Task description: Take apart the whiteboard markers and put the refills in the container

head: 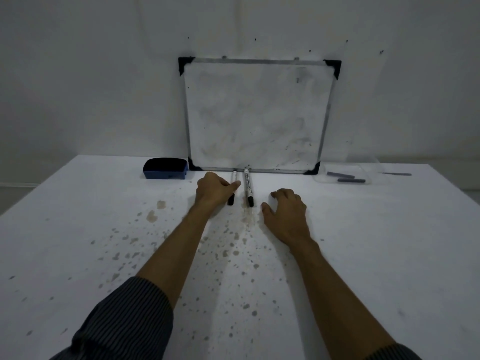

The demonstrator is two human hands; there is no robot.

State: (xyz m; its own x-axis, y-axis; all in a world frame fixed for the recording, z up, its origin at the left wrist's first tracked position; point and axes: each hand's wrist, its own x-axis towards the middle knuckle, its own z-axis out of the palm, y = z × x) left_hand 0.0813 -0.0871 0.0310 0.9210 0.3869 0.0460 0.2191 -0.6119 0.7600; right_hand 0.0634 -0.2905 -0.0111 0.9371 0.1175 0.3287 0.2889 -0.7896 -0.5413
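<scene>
A: Hands?
B: Left hand (213,188) curled over left marker (232,188) lying on the surface (78,229); grip unclear. Right hand (285,213) spread, empty.
A: Room?
B: Second marker (248,187) between hands. Container (348,175) far right, by whiteboard (257,113) edge.

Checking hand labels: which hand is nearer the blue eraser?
Left. The left hand is just right of the eraser and slightly nearer the person, resting on a marker. The right hand lies farther right, beyond both markers.
</scene>
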